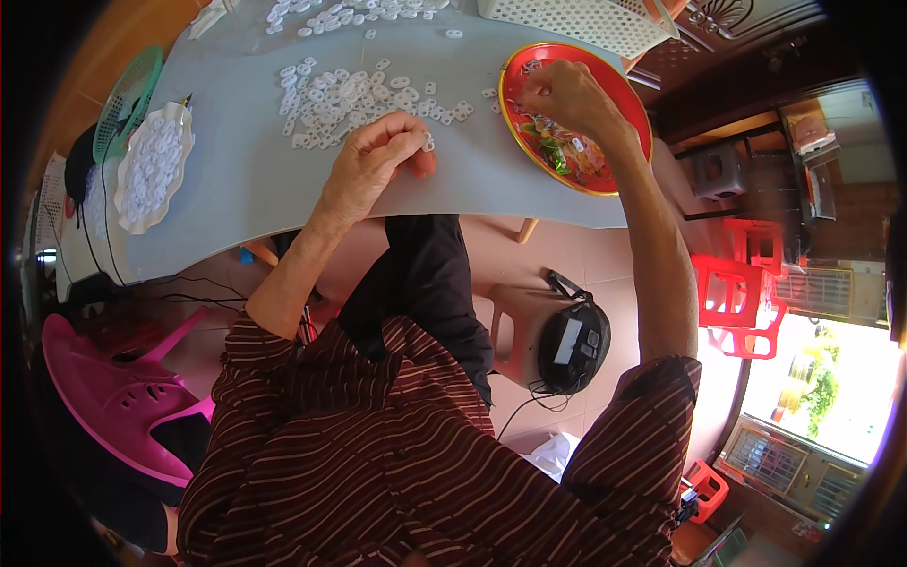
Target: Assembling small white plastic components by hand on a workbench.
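1. The left hand (pixel 383 161) has its grip pinched narrow, thumb against finger, on one small white plastic piece with holes (pixel 429 143), just above the tabletop (pixel 246 194), at the near edge of the main heap.
2. The right hand (pixel 570 94) is over the round red tray with a gold rim (pixel 625 90); its grip is curled in, and I cannot tell whether anything is in it.
3. That hand and its forearm block my view of part of the tray, where mixed shiny, coloured bits (pixel 557 156) lie.
4. Beyond the tray stands one white perforated plastic basket (pixel 576 24), close to its far rim.
5. Over on the left are one white scalloped tray (pixel 132 219), full of similar white pieces (pixel 156 161), and one green mesh basket (pixel 132 90) beside it.
6. Loose white pieces make two groups: the main heap (pixel 345 94) and a far spread (pixel 331 16), both too many to count.
7. Off the tabletop, I count one magenta plastic chair (pixel 113 397), one rounded black object (pixel 573 350) and at least two red plastic stools (pixel 727 283).
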Motion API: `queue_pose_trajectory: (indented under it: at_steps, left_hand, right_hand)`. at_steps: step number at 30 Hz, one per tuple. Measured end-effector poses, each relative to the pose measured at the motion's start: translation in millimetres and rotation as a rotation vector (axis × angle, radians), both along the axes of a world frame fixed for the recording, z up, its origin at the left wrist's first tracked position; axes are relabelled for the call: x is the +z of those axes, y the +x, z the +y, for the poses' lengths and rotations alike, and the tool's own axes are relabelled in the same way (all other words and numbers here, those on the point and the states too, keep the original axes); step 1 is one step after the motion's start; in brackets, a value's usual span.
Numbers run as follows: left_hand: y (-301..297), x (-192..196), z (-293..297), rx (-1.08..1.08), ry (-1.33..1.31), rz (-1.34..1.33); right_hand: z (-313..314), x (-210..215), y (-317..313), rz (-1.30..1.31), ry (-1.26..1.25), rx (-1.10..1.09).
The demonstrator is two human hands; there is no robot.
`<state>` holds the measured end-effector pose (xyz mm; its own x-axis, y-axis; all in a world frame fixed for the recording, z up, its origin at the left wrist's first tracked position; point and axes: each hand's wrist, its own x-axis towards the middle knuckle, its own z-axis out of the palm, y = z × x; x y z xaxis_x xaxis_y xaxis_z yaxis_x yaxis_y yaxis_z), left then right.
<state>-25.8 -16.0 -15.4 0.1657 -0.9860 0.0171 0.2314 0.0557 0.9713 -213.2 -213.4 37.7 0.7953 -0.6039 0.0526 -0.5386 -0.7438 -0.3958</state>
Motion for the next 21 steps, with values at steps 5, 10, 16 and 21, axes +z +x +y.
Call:
queue_pose_trajectory:
  at_steps: [5, 10, 16, 21]
  left_hand:
    - [0.9, -0.8, 0.6, 0.006, -0.014, -0.023]
    - [-2.0, 3.6, 0.5, -0.005, -0.009, -0.034]
    - [-0.6, 0.9, 0.8, 0.007, -0.028, -0.034]
    - [-1.0, 2.2, 1.0, 0.01, -0.019, -0.051]
  right_hand:
    - [0.6, -5.6, 4.0, -0.005, 0.02, -0.007]
    - [-4.2, -5.2, -0.1, 0.012, 0.019, 0.014]
    - [10.0, 2.7, 12.1, 0.11, -0.093, -0.071]
    - [9.3, -4.2, 15.2, 0.126, -0.27, -0.035]
